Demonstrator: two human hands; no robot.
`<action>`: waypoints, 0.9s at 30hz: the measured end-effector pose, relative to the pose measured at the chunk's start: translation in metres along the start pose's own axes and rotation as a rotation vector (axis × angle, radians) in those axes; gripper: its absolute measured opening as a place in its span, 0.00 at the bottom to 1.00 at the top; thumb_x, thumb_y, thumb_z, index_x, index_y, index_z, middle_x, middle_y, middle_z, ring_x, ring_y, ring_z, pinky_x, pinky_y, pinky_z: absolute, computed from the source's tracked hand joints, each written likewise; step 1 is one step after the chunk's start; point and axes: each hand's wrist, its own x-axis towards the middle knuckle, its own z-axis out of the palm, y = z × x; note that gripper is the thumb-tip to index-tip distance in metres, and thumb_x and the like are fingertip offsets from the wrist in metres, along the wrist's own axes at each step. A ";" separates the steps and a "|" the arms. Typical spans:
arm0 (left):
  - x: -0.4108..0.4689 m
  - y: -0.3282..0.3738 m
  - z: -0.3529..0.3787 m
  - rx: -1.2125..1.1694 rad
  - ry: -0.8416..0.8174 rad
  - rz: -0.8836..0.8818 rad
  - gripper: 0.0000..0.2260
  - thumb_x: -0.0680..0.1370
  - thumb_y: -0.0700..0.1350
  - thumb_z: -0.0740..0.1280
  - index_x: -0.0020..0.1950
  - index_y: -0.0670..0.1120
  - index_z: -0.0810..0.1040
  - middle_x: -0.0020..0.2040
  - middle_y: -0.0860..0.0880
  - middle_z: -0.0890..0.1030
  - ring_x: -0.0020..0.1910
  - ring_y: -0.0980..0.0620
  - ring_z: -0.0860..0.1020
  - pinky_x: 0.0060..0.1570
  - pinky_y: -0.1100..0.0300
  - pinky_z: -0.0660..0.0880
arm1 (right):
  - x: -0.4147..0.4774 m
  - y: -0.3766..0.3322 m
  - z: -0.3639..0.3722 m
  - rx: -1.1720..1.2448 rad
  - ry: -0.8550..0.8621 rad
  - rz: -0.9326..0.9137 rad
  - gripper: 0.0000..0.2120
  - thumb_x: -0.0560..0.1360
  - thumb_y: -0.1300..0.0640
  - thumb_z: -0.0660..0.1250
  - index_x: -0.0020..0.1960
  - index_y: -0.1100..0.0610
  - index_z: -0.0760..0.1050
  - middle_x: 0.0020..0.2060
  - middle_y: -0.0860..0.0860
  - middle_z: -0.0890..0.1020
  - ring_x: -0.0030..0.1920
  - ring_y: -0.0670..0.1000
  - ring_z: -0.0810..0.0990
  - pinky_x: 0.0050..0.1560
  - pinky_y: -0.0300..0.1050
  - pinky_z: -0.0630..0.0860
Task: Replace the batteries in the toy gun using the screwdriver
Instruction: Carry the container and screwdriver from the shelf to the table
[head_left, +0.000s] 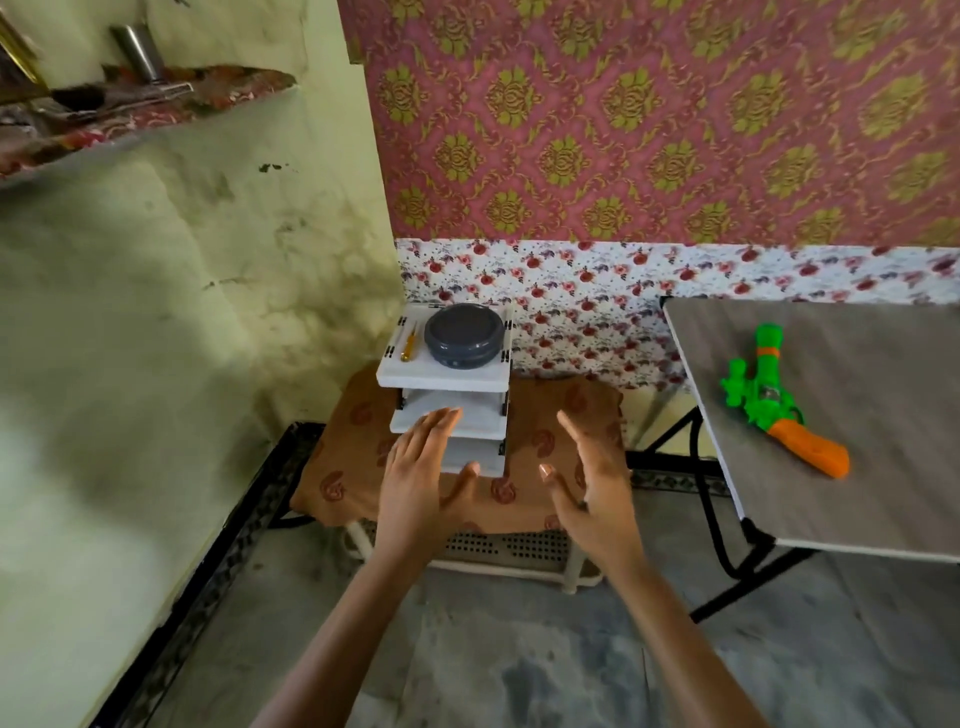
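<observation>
A green toy gun with an orange grip (769, 402) lies on the grey table (857, 493) at the right. A yellow-handled screwdriver (409, 345) lies on the top of a small white shelf unit (441, 376), left of a round dark grey container (464, 335). My left hand (421, 478) and my right hand (592, 478) hover with fingers spread in front of the shelf unit, below its top, holding nothing. No batteries are visible.
The shelf unit stands on a stool covered with a brown cloth (358, 467). A pale green wall (182, 312) is at the left, with a ledge holding a steel cup (137, 52). Patterned cloth hangs behind. The floor is grey.
</observation>
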 end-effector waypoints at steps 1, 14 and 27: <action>0.010 -0.001 0.004 0.003 0.001 -0.020 0.29 0.73 0.58 0.56 0.71 0.46 0.67 0.70 0.49 0.71 0.70 0.49 0.67 0.68 0.50 0.65 | 0.013 0.005 0.000 -0.033 0.000 -0.016 0.29 0.75 0.46 0.58 0.72 0.55 0.62 0.68 0.50 0.71 0.67 0.49 0.69 0.67 0.42 0.65; 0.129 -0.080 0.061 0.077 0.019 -0.085 0.25 0.76 0.56 0.57 0.68 0.45 0.71 0.66 0.47 0.75 0.66 0.46 0.72 0.64 0.53 0.66 | 0.151 0.061 0.065 -0.066 -0.113 0.000 0.30 0.74 0.40 0.56 0.72 0.53 0.62 0.67 0.50 0.73 0.64 0.48 0.72 0.62 0.44 0.71; 0.278 -0.227 0.111 0.041 -0.193 -0.448 0.19 0.77 0.45 0.65 0.68 0.47 0.71 0.65 0.47 0.76 0.61 0.47 0.74 0.56 0.56 0.72 | 0.296 0.122 0.176 -0.103 -0.255 0.248 0.32 0.78 0.48 0.60 0.76 0.57 0.51 0.74 0.54 0.60 0.73 0.54 0.59 0.68 0.42 0.59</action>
